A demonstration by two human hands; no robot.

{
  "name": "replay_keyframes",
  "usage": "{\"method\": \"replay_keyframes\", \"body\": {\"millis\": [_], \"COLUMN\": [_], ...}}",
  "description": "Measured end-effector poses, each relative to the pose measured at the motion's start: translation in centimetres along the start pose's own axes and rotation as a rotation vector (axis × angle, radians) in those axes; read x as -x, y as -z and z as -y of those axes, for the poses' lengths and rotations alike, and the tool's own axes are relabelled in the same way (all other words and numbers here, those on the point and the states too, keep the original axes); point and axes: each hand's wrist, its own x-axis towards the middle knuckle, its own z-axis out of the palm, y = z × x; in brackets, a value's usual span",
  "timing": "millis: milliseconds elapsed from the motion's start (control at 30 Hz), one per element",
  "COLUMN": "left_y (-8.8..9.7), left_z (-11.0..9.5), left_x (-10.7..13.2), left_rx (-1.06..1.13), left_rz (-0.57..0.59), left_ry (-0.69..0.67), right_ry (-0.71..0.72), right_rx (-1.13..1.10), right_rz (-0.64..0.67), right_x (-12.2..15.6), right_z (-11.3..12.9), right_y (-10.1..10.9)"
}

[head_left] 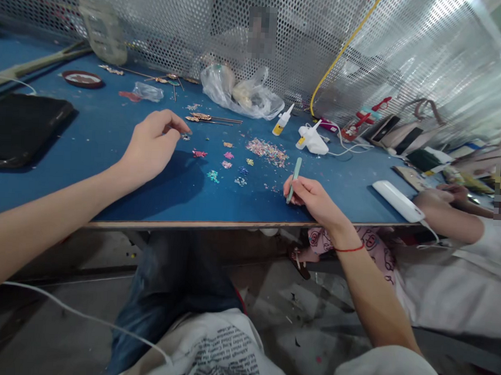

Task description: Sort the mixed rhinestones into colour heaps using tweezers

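My left hand (pixel 154 140) is over the left part of the blue table, its fingers curled together at a small cluster of pale pieces (pixel 186 137). What lies between the fingertips is too small to make out. Pale green tweezers (pixel 297 170) stand nearly upright in my right hand (pixel 311 196), close to the table's front edge. Between the hands lie little sorted piles of beads or sequins: red (pixel 199 153), turquoise (pixel 213 176), pink (pixel 228 155), yellow (pixel 250 162) and white (pixel 241 181). Behind them spreads a larger mixed heap (pixel 267 152).
Gold hairpin-like sticks (pixel 214 119) lie behind the piles. Two small glue bottles (pixel 282 122), a plastic bag (pixel 242 95) and a jar (pixel 103 34) stand farther back. A black tablet-like object (pixel 24 131) is at left. A white device (pixel 397 201) lies near another person's arm (pixel 446 214).
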Motion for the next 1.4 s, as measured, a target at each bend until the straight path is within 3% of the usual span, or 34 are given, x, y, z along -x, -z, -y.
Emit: {"method": "replay_keyframes", "body": {"millis": [100,200,333,533,733,867,1033,1233,1400], "left_y": [0.1,0.1,0.1,0.1,0.2,0.2,0.2,0.3,0.4], "left_z": [-0.2,-0.4,-0.6,-0.9,-1.1,-1.5,-1.7,-1.9,-2.1], "left_x": [0.1,0.1,0.3,0.3,0.4,0.6,0.7,0.8,0.9], "left_rx": [-0.001,-0.013,-0.037,-0.039,-0.034,-0.039,-0.045,-0.054,-0.068], "left_rz": [0.006,0.010,0.040,0.057,0.091,0.093,0.101,0.103,0.108], "left_ry": [-0.003,-0.003,-0.001,0.020,0.034,0.040,0.035,0.021,0.012], "right_ry": [0.011,0.080,0.125,0.226,0.174,0.162,0.181,0.284,0.196], "right_rx": [-0.066,-0.157,-0.221,-0.314,-0.262,-0.241,-0.193,0.127,0.308], "right_rz": [-0.015,-0.114,-0.282,-0.359,-0.584,-0.617,-0.569,-0.659,-0.540], "right_x": [0.3,1.4,4.3,8.5,8.0,7.1,6.3,5.5,6.1], "right_z": [-0.3,-0.8,-1.2,-0.4,0.0,-0.7,-1.4,-2.3,-1.6], "right_y": [0.2,0.4,0.5,-0.2,-1.0,-1.2,-1.0,0.0,-0.1]}}
